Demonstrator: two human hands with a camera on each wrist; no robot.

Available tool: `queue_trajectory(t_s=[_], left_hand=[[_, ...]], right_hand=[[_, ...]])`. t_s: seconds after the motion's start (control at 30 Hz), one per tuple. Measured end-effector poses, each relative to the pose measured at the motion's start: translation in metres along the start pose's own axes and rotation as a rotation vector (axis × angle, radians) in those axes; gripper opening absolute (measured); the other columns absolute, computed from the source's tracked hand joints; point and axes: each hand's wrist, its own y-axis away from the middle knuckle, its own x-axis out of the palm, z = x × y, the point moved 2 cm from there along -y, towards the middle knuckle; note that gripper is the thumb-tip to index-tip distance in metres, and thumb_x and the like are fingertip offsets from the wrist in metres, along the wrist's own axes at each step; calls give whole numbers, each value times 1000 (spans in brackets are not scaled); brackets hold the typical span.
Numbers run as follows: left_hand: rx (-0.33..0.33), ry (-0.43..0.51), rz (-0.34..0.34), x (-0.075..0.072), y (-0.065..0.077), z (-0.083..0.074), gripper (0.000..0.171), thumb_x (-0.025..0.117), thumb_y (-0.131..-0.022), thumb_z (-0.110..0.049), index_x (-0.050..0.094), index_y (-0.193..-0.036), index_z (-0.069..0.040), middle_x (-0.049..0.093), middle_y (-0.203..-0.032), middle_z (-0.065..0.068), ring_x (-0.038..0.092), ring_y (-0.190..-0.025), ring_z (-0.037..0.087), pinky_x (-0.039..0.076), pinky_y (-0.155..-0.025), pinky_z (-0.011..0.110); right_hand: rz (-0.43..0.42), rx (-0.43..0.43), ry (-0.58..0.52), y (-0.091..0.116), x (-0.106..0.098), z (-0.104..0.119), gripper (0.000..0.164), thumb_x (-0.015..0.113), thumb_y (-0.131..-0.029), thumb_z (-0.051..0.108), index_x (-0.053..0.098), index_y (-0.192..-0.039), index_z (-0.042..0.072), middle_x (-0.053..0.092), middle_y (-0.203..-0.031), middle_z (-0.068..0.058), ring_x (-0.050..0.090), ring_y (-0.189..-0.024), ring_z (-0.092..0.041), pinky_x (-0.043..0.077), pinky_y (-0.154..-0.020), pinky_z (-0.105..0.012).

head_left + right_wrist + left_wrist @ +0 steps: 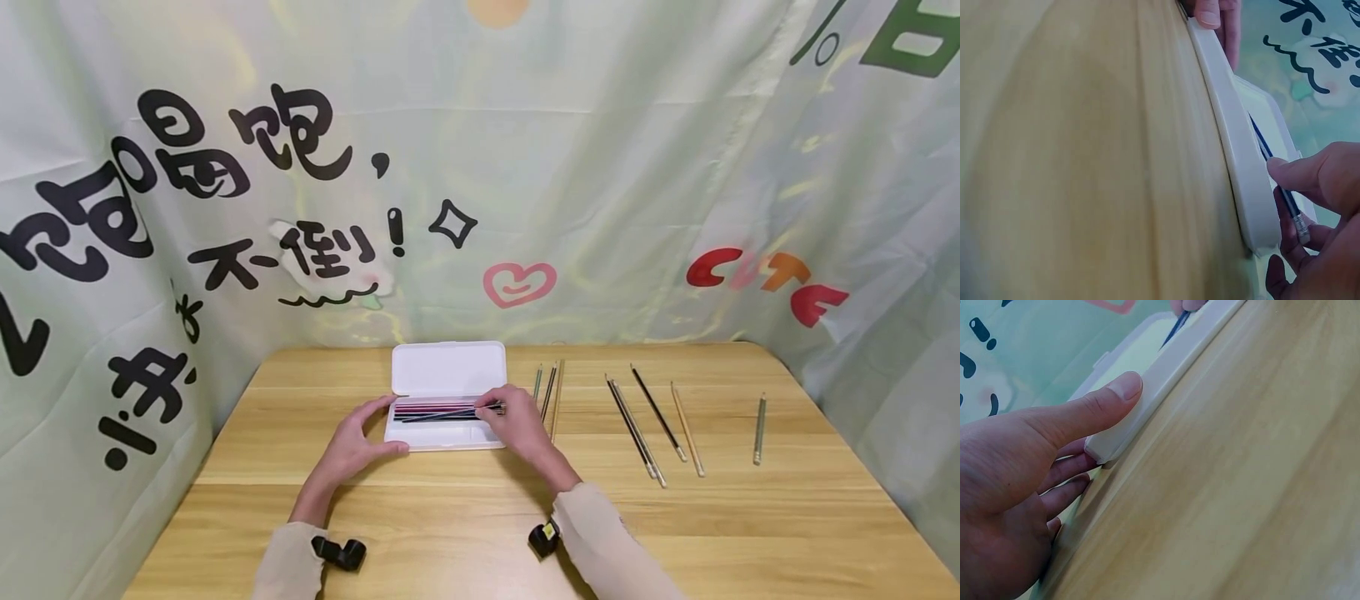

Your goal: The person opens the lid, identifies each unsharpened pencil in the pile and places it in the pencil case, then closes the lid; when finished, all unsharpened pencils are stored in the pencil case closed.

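Observation:
A white pencil case [435, 437] lies on the table with its lid [448, 368] raised at the back. Inside it, several dark and reddish pencils [427, 408] lie side by side. My left hand [355, 443] holds the case's left end, its thumb [1113, 397] on the front wall and its fingers around the end. Over the case's right part, my right hand [519, 423] pinches a dark pencil [1290, 205] near its eraser end. That pencil slants low over the case, its tip pointing left. Whether it touches the others cannot be told.
Just right of the case lie a green pencil [537, 383], a black pencil [550, 392] and a plain wood pencil [557, 404]. Farther right are a black pencil [658, 412], a yellowish pencil [687, 429], a grey-green pencil [760, 429] and others. A printed curtain [600, 208] hangs behind the table.

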Motion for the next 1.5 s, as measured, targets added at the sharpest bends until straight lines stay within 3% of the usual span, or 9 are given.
queue_trajectory(t_s=[0.27,0.5,0.67,0.83,1.03,1.33,1.43,1.5], left_hand=[[6,-16,-2,0,-1,-2,91,95,-72,-39,54,-149,-17,48,-155,15,37,-145,41,24,-118,65],[-3,-13,-3,0,0,-1,90,95,-72,-37,54,-149,-16,48,-155,15,37,-145,41,25,-118,65],[2,-20,-7,1,0,0,90,95,-72,-38,54,-149,-16,48,-155,16,37,-145,42,24,-118,66],[-1,-12,-3,1,0,-1,91,95,-72,-37,53,-150,-14,47,-155,16,37,-145,42,24,-118,65],[-7,-16,-4,0,1,0,91,94,-73,-39,53,-150,-15,47,-155,18,37,-145,44,25,-117,67],[-8,-9,-8,-2,0,0,90,95,-73,-37,53,-150,-14,47,-155,17,36,-145,43,23,-118,66],[-13,-4,-6,-1,0,0,91,95,-72,-36,53,-150,-15,48,-155,16,37,-145,41,24,-118,65],[-13,-4,1,1,-1,-1,91,95,-72,-37,53,-150,-15,47,-155,15,37,-146,41,24,-118,64]], right_hand=[[37,-43,130,-2,9,5,6,81,-87,6,82,-91,9,74,-93,-2,60,-98,-28,48,-90,-50],[38,-7,39,2,4,7,10,76,-91,3,79,-100,4,72,-96,-4,62,-96,-24,52,-88,-43],[-34,-1,-14,11,-13,9,17,75,-92,4,74,-110,2,69,-98,-8,63,-91,-25,55,-82,-45],[-74,6,64,18,-38,-3,26,75,-94,10,69,-118,2,66,-97,-5,62,-84,-18,55,-75,-37],[-31,100,111,21,-67,-29,39,74,-96,13,61,-129,-1,63,-96,-8,61,-83,-20,53,-69,-33],[65,235,252,17,-85,-54,59,75,-95,20,52,-141,-9,60,-105,-18,59,-91,-29,53,-77,-45],[88,237,281,18,-90,-57,57,73,-93,16,53,-139,-11,60,-109,-20,60,-94,-31,55,-82,-48],[94,247,294,20,-95,-58,52,69,-92,11,56,-137,-11,62,-104,-19,62,-87,-30,56,-79,-46]])
